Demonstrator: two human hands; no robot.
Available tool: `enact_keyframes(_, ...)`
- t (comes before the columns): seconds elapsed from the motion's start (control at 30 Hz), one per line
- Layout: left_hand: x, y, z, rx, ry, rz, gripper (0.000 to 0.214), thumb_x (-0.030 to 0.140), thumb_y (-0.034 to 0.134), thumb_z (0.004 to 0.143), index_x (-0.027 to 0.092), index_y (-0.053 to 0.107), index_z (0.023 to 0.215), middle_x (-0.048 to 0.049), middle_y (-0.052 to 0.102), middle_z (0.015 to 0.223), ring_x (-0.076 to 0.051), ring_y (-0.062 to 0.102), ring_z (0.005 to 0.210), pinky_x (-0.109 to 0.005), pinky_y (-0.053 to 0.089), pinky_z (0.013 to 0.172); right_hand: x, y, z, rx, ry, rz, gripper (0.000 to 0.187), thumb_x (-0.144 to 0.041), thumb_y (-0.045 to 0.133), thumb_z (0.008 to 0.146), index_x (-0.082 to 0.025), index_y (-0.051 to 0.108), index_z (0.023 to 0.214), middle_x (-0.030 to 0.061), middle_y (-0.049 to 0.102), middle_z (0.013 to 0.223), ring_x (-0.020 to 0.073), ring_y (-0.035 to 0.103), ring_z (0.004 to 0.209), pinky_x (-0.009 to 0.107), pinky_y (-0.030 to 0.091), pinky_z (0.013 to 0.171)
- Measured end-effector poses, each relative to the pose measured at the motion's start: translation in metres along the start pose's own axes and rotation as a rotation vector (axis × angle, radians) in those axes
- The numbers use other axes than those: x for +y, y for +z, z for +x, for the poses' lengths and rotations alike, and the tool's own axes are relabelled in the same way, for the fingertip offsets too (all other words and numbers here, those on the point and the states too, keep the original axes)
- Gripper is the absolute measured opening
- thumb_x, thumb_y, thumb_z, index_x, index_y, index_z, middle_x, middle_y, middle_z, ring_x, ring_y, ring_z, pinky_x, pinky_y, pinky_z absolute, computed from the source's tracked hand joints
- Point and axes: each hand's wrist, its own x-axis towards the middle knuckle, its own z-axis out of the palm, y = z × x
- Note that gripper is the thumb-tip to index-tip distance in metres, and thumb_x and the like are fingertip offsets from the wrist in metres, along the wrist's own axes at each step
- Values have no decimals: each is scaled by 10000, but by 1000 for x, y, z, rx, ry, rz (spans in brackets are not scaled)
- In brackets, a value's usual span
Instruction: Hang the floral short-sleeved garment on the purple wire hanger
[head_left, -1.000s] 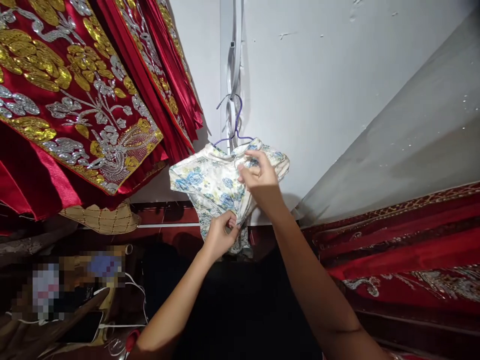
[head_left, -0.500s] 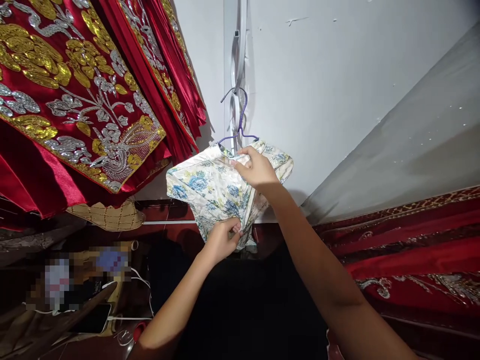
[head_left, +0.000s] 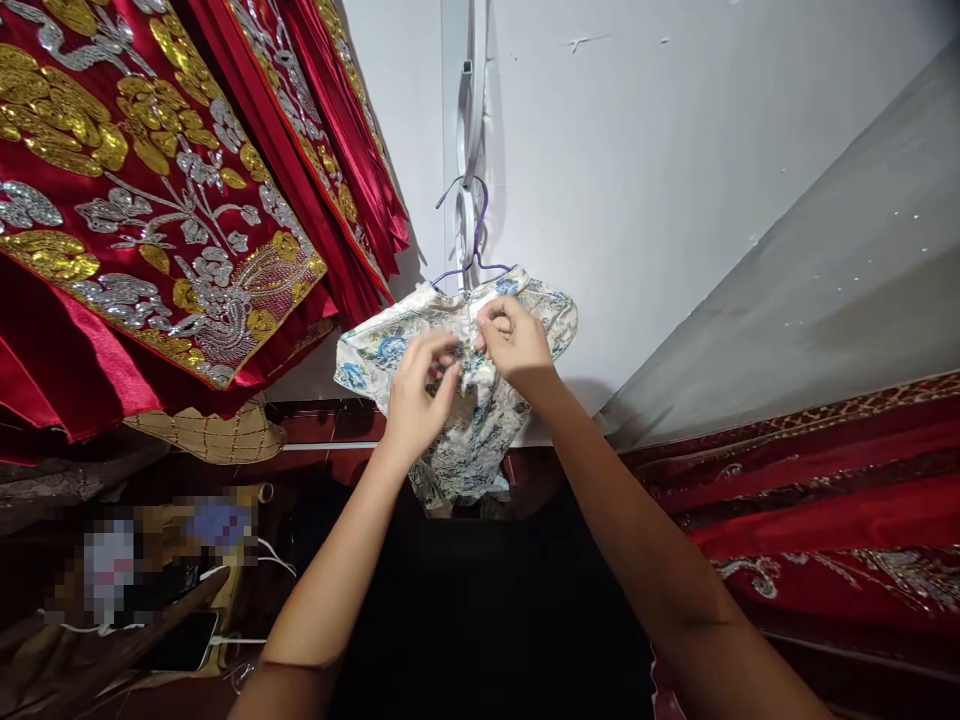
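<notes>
A small white garment with a blue flower print [head_left: 375, 352] hangs on a purple wire hanger [head_left: 477, 240] from a metal hook on the white wall. My left hand [head_left: 418, 395] is raised against the garment's front, fingers curled and pinching the fabric near its middle. My right hand [head_left: 514, 340] pinches the fabric close beside it, just below the collar. The two hands almost touch. The garment's lower part hangs loose below them.
Red satin garments with gold and silver embroidery [head_left: 150, 200] hang at the upper left. More red embroidered cloth [head_left: 810, 500] lies at the right. A phone [head_left: 176, 642] with white cables sits at the lower left, near a beige netted item [head_left: 210, 435].
My left hand let go of the garment's lower edge and rose to its front, next to my right hand. The lower fabric dropped loose.
</notes>
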Motion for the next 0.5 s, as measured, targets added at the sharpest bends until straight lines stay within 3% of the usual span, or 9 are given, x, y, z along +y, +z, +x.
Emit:
enact_keyframes(0.1,-12,2,44,-53,62,143,456,195,492,975,248,450,1426,-120,505,1451,-223,628,1069,-361,533,885,11,2,6,30,25,17,400,-393,576,922,-237,518,1285,9,671,722,182,592,567,313,453,578)
enact_keyframes(0.23,-34,11,72,-153,56,327,351,181,538,938,193,571,1286,-122,645,1218,-266,636,1032,-400,509,893,20,-2,5,-30,54,-5,581,-369,602,909,-275,421,1453,-7,670,721,181,577,561,316,453,564)
enact_keyframes(0.3,-35,13,71,-90,61,307,189,209,546,949,181,646,1108,-95,677,1040,-235,639,914,-353,502,812,19,-4,1,-16,54,42,522,-393,607,913,-265,458,1397,-4,666,735,172,571,567,309,454,566)
enact_keyframes(0.4,-22,10,64,10,103,207,135,264,572,962,174,672,951,-53,660,877,-172,598,751,-285,464,708,10,-5,-6,40,29,151,328,-513,546,950,-223,567,1100,10,649,733,140,538,553,282,438,551)
enact_keyframes(0.5,2,1,61,-28,164,121,183,312,566,980,174,687,972,-42,666,875,-147,578,725,-258,447,682,-9,-6,-11,-14,19,234,430,-618,465,965,-208,554,871,6,607,663,121,521,533,258,418,530)
